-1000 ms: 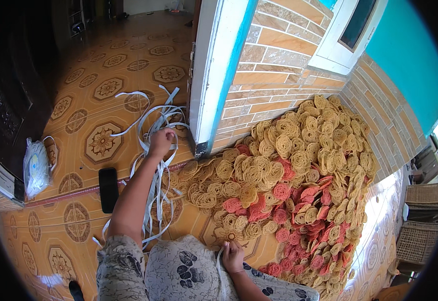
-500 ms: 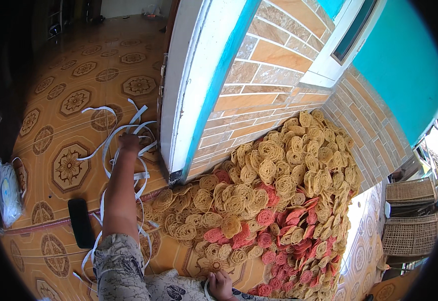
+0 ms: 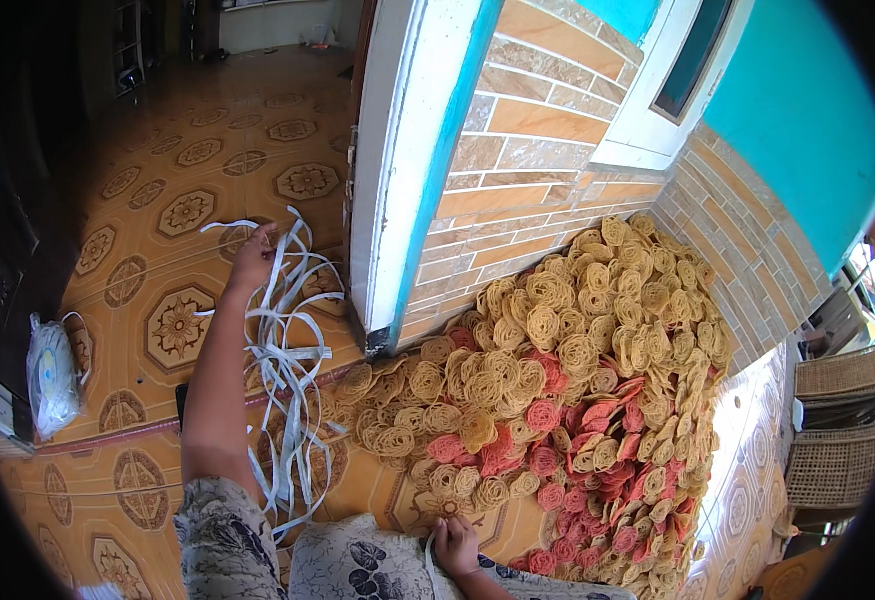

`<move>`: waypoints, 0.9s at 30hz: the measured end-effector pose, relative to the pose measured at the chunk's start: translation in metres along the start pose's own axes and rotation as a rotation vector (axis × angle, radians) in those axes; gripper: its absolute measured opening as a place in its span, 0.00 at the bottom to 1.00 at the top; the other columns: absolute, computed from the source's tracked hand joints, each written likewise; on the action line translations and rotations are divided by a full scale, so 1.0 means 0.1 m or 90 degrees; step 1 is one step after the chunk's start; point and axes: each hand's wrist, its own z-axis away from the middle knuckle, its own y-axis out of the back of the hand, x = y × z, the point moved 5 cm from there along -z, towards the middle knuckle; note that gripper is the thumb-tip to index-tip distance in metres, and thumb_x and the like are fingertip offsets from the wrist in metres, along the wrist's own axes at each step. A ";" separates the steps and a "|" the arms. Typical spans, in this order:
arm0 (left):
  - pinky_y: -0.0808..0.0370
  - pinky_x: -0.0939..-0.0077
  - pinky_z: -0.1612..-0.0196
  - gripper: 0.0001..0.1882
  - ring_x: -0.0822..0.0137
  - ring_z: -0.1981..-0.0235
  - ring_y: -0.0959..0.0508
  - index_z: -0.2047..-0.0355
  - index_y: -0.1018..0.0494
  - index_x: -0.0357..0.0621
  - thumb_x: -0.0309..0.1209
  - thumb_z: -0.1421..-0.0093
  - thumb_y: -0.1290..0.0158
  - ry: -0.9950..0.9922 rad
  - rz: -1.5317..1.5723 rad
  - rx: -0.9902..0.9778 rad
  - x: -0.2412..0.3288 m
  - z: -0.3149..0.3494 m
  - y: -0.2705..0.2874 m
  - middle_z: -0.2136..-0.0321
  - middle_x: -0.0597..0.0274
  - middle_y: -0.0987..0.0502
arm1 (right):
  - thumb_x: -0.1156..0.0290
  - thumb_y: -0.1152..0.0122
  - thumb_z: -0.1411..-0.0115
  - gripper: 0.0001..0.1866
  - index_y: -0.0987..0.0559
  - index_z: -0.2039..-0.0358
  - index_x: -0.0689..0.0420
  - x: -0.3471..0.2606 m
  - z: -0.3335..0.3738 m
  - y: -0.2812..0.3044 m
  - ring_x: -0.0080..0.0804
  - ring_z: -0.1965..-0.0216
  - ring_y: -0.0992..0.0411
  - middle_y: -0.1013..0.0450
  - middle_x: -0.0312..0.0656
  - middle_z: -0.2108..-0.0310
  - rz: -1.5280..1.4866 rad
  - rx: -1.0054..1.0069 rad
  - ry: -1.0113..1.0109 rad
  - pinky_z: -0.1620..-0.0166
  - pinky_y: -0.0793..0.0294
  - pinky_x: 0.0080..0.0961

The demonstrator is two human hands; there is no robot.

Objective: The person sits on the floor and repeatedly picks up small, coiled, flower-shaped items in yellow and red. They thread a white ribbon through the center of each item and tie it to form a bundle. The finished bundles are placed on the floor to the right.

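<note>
Long white plastic strips (image 3: 292,385) lie in a loose tangle on the tiled floor, from the doorway threshold toward me. My left hand (image 3: 254,258) reaches to the far end of the tangle, its fingers closed on a white strip. My right hand (image 3: 455,547) rests low over my patterned clothing. Its fingers are closed, and a thin white strip runs down beside them. To the right of the tangle spreads a big heap of flat, round, lacy pieces (image 3: 542,328), mostly tan, with red-pink ones (image 3: 592,430) among them.
A wall post (image 3: 382,200) stands between the strips and the brick-faced wall (image 3: 517,150). A clear plastic bag with white contents (image 3: 53,375) sits at the left. My left forearm mostly covers a black phone (image 3: 181,400). Woven racks (image 3: 837,465) stand at the right.
My left hand has lifted and shifted slightly away from me, drawing the strips into a longer, narrower bundle. The view has shifted a little, and my forearm now covers most of the phone.
</note>
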 end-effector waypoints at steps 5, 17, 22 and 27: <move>0.25 0.75 0.69 0.45 0.70 0.74 0.25 0.29 0.60 0.65 0.11 0.40 0.58 0.048 0.330 -0.055 0.54 0.33 -0.02 0.69 0.61 0.23 | 0.72 0.44 0.39 0.15 0.33 0.82 0.61 -0.02 0.00 0.01 0.54 0.76 0.34 0.35 0.52 0.80 -0.013 0.014 0.011 0.72 0.34 0.44; 0.31 0.81 0.68 0.15 0.78 0.70 0.29 0.45 0.36 0.49 0.36 0.30 0.56 0.223 0.642 -0.008 0.24 0.73 -0.11 0.58 0.58 0.21 | 0.71 0.44 0.39 0.14 0.32 0.81 0.61 -0.02 -0.01 0.00 0.56 0.76 0.32 0.32 0.53 0.79 0.013 0.014 0.007 0.72 0.33 0.47; 0.23 0.75 0.54 0.10 0.70 0.58 0.22 0.52 0.32 0.40 0.28 0.31 0.56 0.183 0.850 -0.033 0.39 0.99 -0.07 0.51 0.54 0.24 | 0.71 0.45 0.39 0.14 0.31 0.80 0.61 0.01 0.01 0.00 0.57 0.76 0.32 0.32 0.53 0.79 0.010 0.016 -0.014 0.72 0.34 0.47; 0.23 0.67 0.47 0.15 0.62 0.48 0.23 0.47 0.33 0.39 0.30 0.30 0.58 0.177 0.913 -0.109 1.12 1.66 0.03 0.47 0.52 0.26 | 0.68 0.51 0.33 0.13 0.28 0.73 0.63 -0.20 -0.19 0.11 0.54 0.75 0.30 0.29 0.53 0.77 -0.084 -0.003 -0.077 0.71 0.32 0.42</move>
